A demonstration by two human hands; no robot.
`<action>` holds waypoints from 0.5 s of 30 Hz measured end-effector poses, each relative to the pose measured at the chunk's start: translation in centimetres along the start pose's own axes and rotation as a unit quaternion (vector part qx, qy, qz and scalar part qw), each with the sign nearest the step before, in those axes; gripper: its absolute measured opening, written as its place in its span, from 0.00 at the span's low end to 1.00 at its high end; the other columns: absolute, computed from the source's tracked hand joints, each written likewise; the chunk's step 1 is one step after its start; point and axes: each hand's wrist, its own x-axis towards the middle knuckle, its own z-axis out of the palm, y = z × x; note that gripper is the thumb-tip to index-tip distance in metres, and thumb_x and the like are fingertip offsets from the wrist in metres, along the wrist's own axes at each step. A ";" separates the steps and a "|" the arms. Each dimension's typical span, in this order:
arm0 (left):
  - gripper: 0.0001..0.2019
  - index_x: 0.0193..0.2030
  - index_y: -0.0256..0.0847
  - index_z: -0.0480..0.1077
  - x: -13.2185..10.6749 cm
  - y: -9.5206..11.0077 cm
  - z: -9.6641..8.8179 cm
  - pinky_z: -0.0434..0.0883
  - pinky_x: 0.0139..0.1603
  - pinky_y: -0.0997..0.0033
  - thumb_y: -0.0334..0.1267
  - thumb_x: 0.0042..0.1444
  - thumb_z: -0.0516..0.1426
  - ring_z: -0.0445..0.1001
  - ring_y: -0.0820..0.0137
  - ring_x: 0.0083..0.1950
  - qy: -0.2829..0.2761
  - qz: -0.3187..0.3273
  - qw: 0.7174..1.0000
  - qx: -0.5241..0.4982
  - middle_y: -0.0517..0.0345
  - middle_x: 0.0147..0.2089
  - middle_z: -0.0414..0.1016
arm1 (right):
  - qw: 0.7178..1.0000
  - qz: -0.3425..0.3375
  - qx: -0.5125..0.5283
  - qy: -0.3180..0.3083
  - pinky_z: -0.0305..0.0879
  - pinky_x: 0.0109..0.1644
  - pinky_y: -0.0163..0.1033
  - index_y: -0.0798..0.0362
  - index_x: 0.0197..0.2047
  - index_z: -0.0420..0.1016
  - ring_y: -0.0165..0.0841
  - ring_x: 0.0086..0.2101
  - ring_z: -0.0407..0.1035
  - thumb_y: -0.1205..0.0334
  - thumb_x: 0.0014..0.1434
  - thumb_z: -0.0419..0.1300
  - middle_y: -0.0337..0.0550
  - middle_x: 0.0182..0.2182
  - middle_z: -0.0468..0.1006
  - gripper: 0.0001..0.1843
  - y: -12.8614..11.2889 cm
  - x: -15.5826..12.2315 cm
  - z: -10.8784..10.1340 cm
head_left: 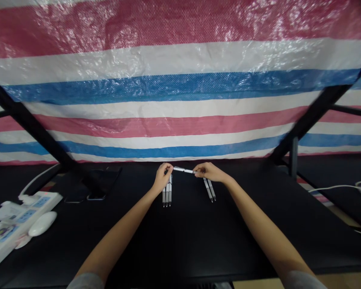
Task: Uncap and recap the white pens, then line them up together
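Note:
A white and grey pen is held nearly level between my two hands, above the black surface. My left hand pinches its left end, and my right hand closes on its right end. Below my left hand, several similar pens lie side by side, their tips toward me and their upper ends partly hidden by the hand. Two more pens lie at a slant under my right hand, which covers their far ends.
A white power strip with plugs and a white computer mouse sit at the left. Phones lie near a black frame leg. Another frame leg slants at the right, near white cables. Striped sheeting hangs behind.

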 end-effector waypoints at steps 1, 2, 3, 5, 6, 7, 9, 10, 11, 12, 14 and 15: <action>0.09 0.29 0.40 0.65 0.0 0.0 0.0 0.65 0.40 0.71 0.39 0.59 0.50 0.68 0.69 0.36 0.002 0.001 1.000 0.005 0.57 0.32 0.68 | 1.000 -0.001 -0.001 0.000 0.60 0.32 0.35 0.54 0.35 0.79 0.31 0.27 0.68 0.56 0.50 0.61 0.40 0.25 0.77 0.12 0.0 0.0 0.1; 0.10 0.29 0.40 0.65 0.0 0.0 0.0 0.65 0.39 0.70 0.40 0.59 0.50 0.68 0.69 0.36 0.004 0.003 1.000 0.010 0.57 0.31 0.68 | 1.000 -0.002 -0.002 -0.001 0.60 0.32 0.35 0.53 0.35 0.79 0.31 0.27 0.68 0.56 0.50 0.61 0.40 0.25 0.77 0.12 0.0 0.0 0.1; 0.11 0.28 0.40 0.65 0.0 0.0 0.0 0.65 0.39 0.70 0.40 0.59 0.50 0.67 0.69 0.35 0.005 0.005 1.000 0.013 0.57 0.31 0.68 | 1.000 -0.002 -0.003 -0.003 0.59 0.32 0.35 0.53 0.35 0.79 0.31 0.27 0.68 0.56 0.50 0.61 0.40 0.25 0.77 0.12 0.0 0.0 0.2; 0.13 0.25 0.40 0.64 0.0 0.0 -0.1 0.65 0.39 0.70 0.40 0.60 0.49 0.67 0.69 0.35 0.005 0.009 1.000 0.019 0.57 0.30 0.67 | 1.000 -0.003 -0.004 -0.008 0.59 0.32 0.35 0.53 0.35 0.79 0.31 0.27 0.68 0.56 0.50 0.61 0.40 0.26 0.77 0.12 -0.1 0.1 0.3; 0.15 0.24 0.41 0.63 0.0 0.0 -0.1 0.65 0.39 0.70 0.41 0.60 0.48 0.67 0.69 0.35 0.006 0.010 1.000 0.022 0.57 0.29 0.67 | 1.000 -0.002 -0.005 -0.010 0.59 0.32 0.35 0.53 0.35 0.79 0.31 0.27 0.68 0.56 0.50 0.61 0.40 0.26 0.77 0.12 -0.1 0.1 0.3; 0.16 0.22 0.41 0.61 0.0 0.0 -0.1 0.65 0.40 0.70 0.41 0.61 0.47 0.67 0.69 0.35 0.006 0.010 1.000 0.023 0.57 0.29 0.67 | 1.000 -0.002 -0.006 -0.011 0.59 0.33 0.35 0.53 0.35 0.78 0.31 0.27 0.68 0.56 0.50 0.61 0.40 0.26 0.77 0.12 -0.1 0.1 0.3; 0.19 0.19 0.40 0.59 -0.1 0.1 -0.1 0.65 0.40 0.69 0.42 0.61 0.47 0.68 0.69 0.35 0.008 0.007 1.000 0.023 0.57 0.28 0.67 | 1.000 -0.005 -0.006 -0.011 0.59 0.33 0.35 0.53 0.35 0.78 0.31 0.28 0.68 0.56 0.50 0.61 0.40 0.27 0.77 0.12 -0.2 0.1 0.3; 0.20 0.18 0.40 0.59 -0.1 0.1 -0.1 0.65 0.41 0.68 0.42 0.61 0.47 0.68 0.69 0.35 0.008 0.004 1.000 0.019 0.57 0.28 0.67 | 1.000 -0.006 -0.007 -0.011 0.59 0.33 0.35 0.53 0.35 0.78 0.31 0.28 0.68 0.56 0.50 0.61 0.40 0.27 0.77 0.11 -0.2 0.0 0.2; 0.20 0.18 0.40 0.59 -0.1 0.1 -0.1 0.65 0.41 0.68 0.42 0.61 0.47 0.69 0.69 0.35 0.008 -0.001 1.000 0.014 0.57 0.28 0.68 | 1.000 -0.006 -0.006 -0.010 0.59 0.33 0.36 0.53 0.35 0.78 0.31 0.28 0.68 0.56 0.50 0.61 0.40 0.26 0.77 0.11 -0.1 0.0 0.2; 0.19 0.19 0.40 0.61 -0.1 0.1 -0.1 0.65 0.41 0.68 0.42 0.61 0.47 0.69 0.68 0.36 0.010 -0.007 1.000 0.008 0.56 0.29 0.69 | 1.000 -0.004 -0.005 -0.009 0.60 0.33 0.36 0.54 0.35 0.78 0.31 0.27 0.68 0.57 0.50 0.61 0.40 0.26 0.77 0.11 -0.1 0.0 0.1; 0.15 0.24 0.40 0.66 -0.1 0.1 -0.1 0.66 0.41 0.69 0.42 0.60 0.49 0.70 0.69 0.36 0.018 -0.019 1.000 -0.003 0.56 0.30 0.70 | 1.000 0.003 -0.002 -0.005 0.60 0.33 0.36 0.54 0.35 0.78 0.31 0.27 0.68 0.57 0.50 0.61 0.40 0.26 0.77 0.12 0.1 0.0 -0.1; 0.13 0.27 0.40 0.67 -0.1 0.0 0.0 0.66 0.41 0.69 0.42 0.59 0.51 0.70 0.69 0.37 0.021 -0.023 0.999 -0.009 0.56 0.32 0.71 | 1.000 0.006 0.001 -0.003 0.60 0.33 0.36 0.55 0.35 0.78 0.31 0.27 0.68 0.57 0.50 0.60 0.40 0.26 0.77 0.12 0.2 -0.1 -0.2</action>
